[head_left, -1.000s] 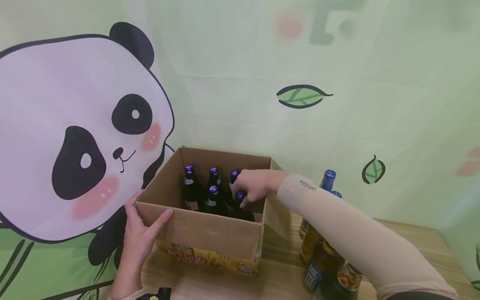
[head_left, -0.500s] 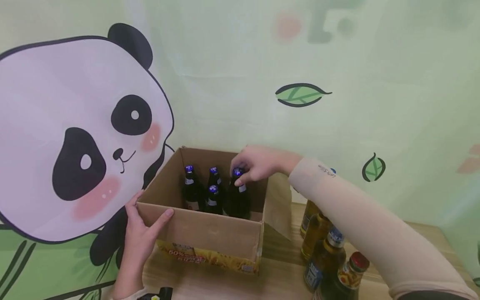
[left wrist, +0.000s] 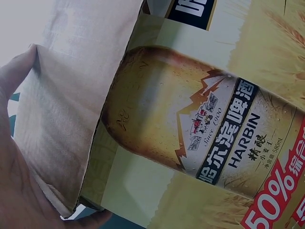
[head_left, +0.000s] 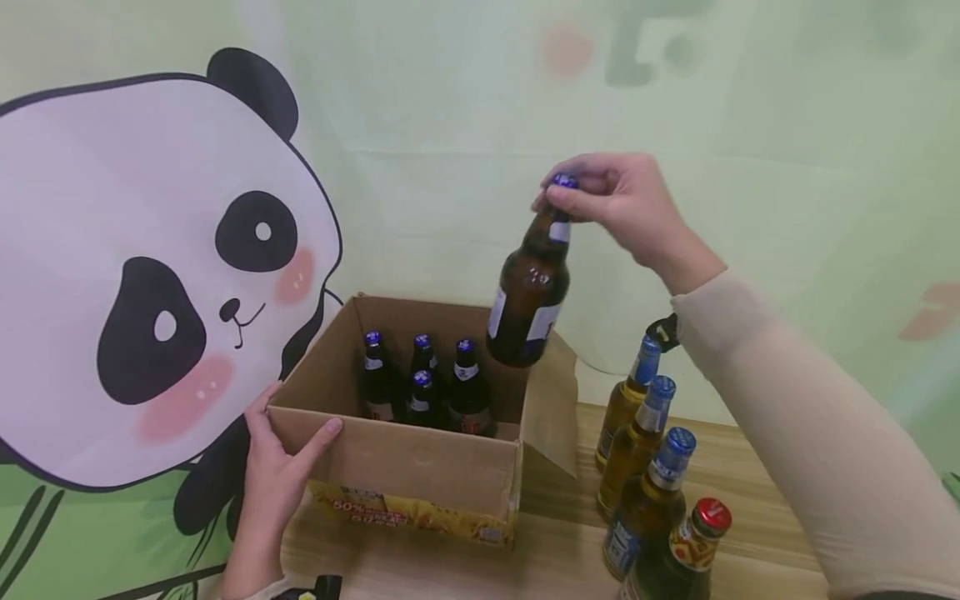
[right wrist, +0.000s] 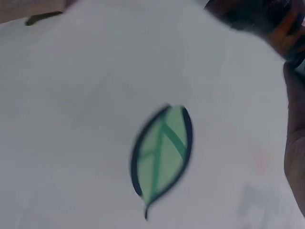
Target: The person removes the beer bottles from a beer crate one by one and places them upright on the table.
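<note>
My right hand (head_left: 626, 204) grips a dark brown beer bottle (head_left: 534, 287) by its neck, just under the blue cap. The bottle hangs tilted above the right side of an open cardboard box (head_left: 397, 467), its base near the rim. In the right wrist view, part of the hand (right wrist: 296, 138) and the dark bottle (right wrist: 259, 16) show at the right edge. My left hand (head_left: 281, 471) holds the box's near left corner, thumb over the front flap. The left wrist view shows that hand (left wrist: 19, 152) pinching the flap (left wrist: 76, 95). Several blue-capped bottles (head_left: 467, 392) stand inside the box.
Right of the box, several bottles stand in a row on the wooden table (head_left: 555, 533): blue-topped ones (head_left: 648, 492) and a red-capped one (head_left: 678, 558) nearest. A side flap (head_left: 551, 408) of the box sticks outward toward them. A panda-printed backdrop (head_left: 465, 167) hangs behind.
My right hand has lifted one bottle out of the box, moving up and to the right. The left hand keeps its hold on the box corner.
</note>
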Demonstrator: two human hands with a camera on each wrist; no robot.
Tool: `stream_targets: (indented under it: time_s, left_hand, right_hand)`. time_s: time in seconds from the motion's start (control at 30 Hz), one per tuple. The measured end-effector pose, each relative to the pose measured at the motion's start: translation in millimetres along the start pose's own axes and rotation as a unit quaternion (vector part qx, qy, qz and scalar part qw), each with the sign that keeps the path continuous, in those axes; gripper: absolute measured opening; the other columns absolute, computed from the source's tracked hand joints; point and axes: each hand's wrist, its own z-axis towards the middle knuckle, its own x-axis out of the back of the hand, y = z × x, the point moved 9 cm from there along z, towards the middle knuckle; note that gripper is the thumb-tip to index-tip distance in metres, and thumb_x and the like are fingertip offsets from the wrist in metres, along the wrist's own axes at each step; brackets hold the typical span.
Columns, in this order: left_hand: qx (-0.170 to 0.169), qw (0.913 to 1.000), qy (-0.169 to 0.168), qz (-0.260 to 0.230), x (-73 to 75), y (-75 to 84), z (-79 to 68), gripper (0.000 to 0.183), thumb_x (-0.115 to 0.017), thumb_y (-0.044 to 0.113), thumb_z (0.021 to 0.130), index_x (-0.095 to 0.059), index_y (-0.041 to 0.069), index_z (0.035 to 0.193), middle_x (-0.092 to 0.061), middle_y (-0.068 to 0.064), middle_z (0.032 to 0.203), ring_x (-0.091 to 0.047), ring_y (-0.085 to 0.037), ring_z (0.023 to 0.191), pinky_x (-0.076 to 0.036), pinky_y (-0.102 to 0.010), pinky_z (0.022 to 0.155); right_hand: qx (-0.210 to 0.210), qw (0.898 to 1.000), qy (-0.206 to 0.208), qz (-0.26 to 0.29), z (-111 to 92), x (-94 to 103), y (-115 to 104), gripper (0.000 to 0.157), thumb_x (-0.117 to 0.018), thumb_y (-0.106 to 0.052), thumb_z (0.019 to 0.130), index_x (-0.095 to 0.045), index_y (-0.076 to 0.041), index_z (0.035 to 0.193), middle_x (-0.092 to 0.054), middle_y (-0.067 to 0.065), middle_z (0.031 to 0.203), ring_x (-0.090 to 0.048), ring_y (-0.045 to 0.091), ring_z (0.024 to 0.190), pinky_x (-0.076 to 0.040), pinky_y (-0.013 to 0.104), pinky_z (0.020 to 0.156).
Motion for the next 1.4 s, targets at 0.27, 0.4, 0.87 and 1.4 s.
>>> stream_targets:
  time_s: [0.27, 0.4, 0.87, 1.4]
  left_hand:
    - [-0.005, 1.0, 0.008, 0.002, 2.6, -0.1, -1.2, 0.1, -0.082, 0.04, 0.084, -0.013, 0.036, 0.156, -0.033, -0.014, 0.153, -0.039, -0.039, 0.134, -0.032, -0.07, 0.107]
    - [-0.006, 0.9999, 0.009, 0.0, 4.1, 0.1, -0.2, 0.1, -0.082, 0.039, 0.084, -0.013, 0.035, 0.156, -0.034, -0.014, 0.152, -0.04, -0.038, 0.133, -0.032, -0.07, 0.107]
    - [0.009, 0.9999, 0.011, 0.004, 12.1, -5.9, -3.0, 0.101, -0.082, 0.039, 0.084, -0.011, 0.033, 0.156, -0.034, -0.014, 0.152, -0.039, -0.037, 0.132, -0.033, -0.066, 0.107]
    - [0.006, 1.0, 0.007, 0.001, 12.6, -3.8, -1.5, 0.101, -0.082, 0.036, 0.085, -0.01, 0.033, 0.156, -0.033, -0.013, 0.152, -0.039, -0.036, 0.133, -0.033, -0.066, 0.108]
  right_hand:
    - [-0.011, 0.978, 0.179, 0.105, -34, 105.8, -32, 0.027, -0.083, -0.007, 0.083, -0.073, 0.01, 0.102, -0.075, 0.014, 0.085, -0.073, 0.023, 0.077, -0.059, 0.025, 0.073]
    - [-0.036, 0.967, 0.237, 0.085, -64, 144.7, -26, 0.024, -0.084, -0.008, 0.081, -0.075, 0.006, 0.099, -0.075, 0.01, 0.082, -0.073, 0.02, 0.074, -0.058, 0.024, 0.071]
    - [-0.148, 0.899, 0.258, -0.322, -182, 157.6, 98, 0.042, -0.074, -0.038, 0.091, -0.076, -0.001, 0.109, -0.073, -0.017, 0.082, -0.055, -0.023, 0.068, -0.043, 0.007, 0.058]
    - [-0.133, 0.898, 0.262, -0.328, -238, 99.0, 185, 0.03, -0.077, -0.025, 0.09, -0.077, 0.002, 0.103, -0.075, 0.019, 0.087, -0.048, -0.026, 0.067, -0.043, 0.004, 0.057]
